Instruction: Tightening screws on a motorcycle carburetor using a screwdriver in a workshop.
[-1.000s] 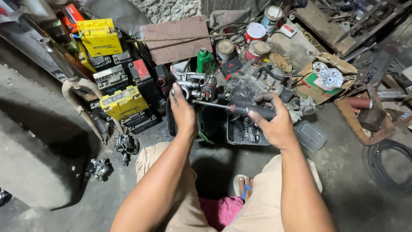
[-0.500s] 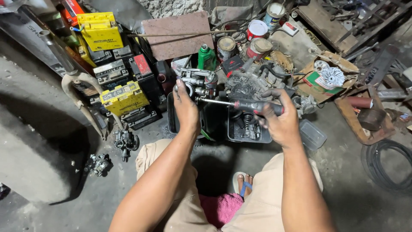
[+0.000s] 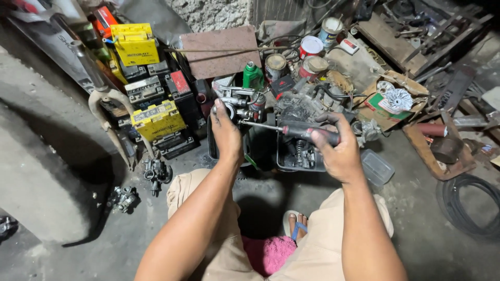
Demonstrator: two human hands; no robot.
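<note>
**Screwdriver set against a small metal part**

At the far left stand yellow batteries [image 3: 151, 120]. The left hand [image 3: 226, 132] has its fingers curled tight around a small metal engine part [image 3: 240, 104], steadying it above a black tray [image 3: 299, 156]. The right hand [image 3: 338, 148] is clenched round the dark handle of a screwdriver [image 3: 291, 129], whose shaft runs leftward and meets the part. Paint cans [image 3: 311, 47] stand behind.
</note>
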